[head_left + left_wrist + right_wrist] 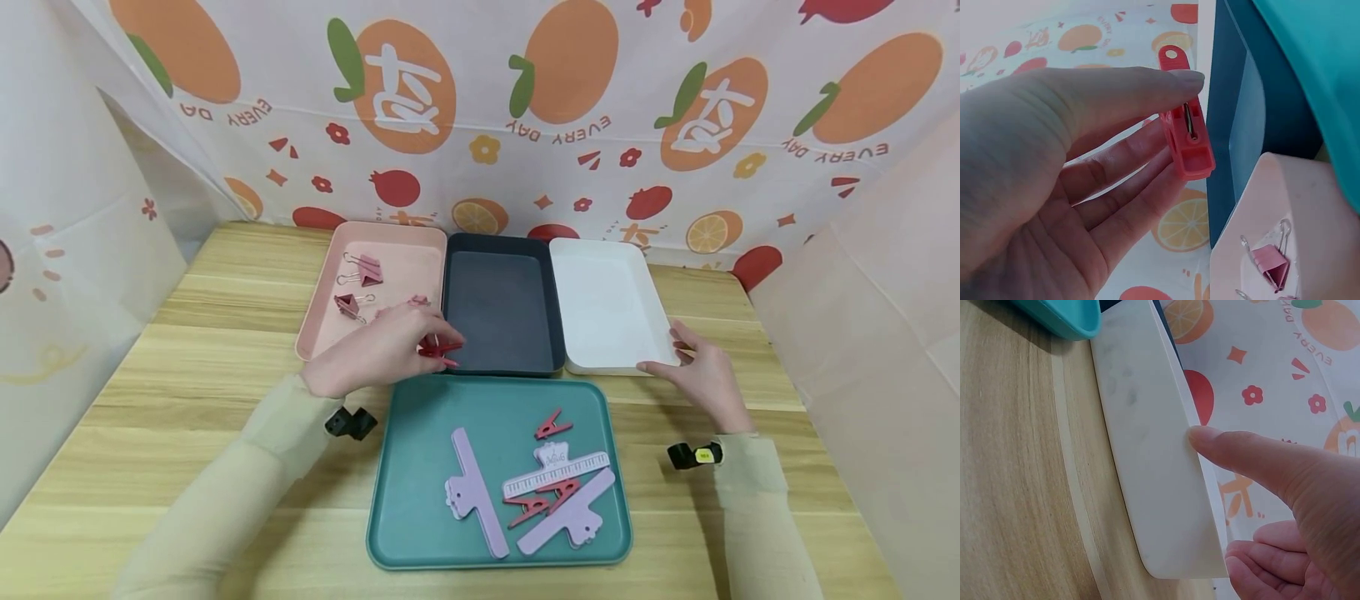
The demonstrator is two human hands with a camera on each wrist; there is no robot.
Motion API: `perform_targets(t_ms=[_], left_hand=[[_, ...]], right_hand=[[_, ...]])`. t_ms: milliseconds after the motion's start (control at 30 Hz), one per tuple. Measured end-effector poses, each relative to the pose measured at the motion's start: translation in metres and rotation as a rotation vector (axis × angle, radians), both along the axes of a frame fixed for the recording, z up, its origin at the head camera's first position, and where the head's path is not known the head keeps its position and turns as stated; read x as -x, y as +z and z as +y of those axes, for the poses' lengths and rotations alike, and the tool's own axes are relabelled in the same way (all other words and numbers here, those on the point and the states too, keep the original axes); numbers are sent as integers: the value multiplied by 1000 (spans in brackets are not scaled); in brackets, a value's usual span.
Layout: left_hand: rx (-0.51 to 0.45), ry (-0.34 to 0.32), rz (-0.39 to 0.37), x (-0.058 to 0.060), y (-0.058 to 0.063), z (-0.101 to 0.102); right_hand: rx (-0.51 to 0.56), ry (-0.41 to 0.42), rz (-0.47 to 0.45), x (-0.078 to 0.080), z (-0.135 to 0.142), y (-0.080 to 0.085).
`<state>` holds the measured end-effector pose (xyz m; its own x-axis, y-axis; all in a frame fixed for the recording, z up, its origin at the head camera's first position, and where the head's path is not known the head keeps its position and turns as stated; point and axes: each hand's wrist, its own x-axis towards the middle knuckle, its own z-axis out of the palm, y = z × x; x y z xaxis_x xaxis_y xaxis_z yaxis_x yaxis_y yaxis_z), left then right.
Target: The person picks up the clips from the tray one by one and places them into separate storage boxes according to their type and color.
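Observation:
In the head view my left hand (397, 337) pinches a red clothespin (438, 352) over the shared edge of the pink tray (408, 237) and the dark blue tray (502, 304). The left wrist view shows the clothespin (1188, 137) between thumb and fingers, its metal spring visible. My right hand (701, 375) holds the near right corner of the white tray (611, 308). Its thumb rests on the rim, with bent fingers at the side wall. Pink binder clips (367, 271) lie in the pink tray, partly hidden by my left hand.
A teal tray (420, 450) in front holds several lilac ruler-shaped clips (476, 492) and red clothespins (553, 425), some overlapping. The three smaller trays stand side by side behind it on the wooden table (180, 367). Fruit-printed cloth (480, 175) hangs behind them.

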<state>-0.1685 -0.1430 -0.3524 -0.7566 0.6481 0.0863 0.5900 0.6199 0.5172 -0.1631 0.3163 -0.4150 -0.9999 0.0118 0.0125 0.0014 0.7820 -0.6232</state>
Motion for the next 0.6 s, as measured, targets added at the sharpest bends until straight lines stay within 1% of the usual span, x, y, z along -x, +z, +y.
perform_targets(t_ms=[200,267,367,500,600], left_hand=[[-64,14,11,11,3,1],[-73,23,0,14,3,3],[-60,43,-18,21,3,5],[-45,50,-21,34,1,10],[-44,41,-15,45,-2,16]], right_hand=[[9,5,0,0,1,0],[11,5,-1,0,1,0],[9,3,-2,0,1,1],[6,3,-6,0,1,1],[5,5,-6,0,0,1]])
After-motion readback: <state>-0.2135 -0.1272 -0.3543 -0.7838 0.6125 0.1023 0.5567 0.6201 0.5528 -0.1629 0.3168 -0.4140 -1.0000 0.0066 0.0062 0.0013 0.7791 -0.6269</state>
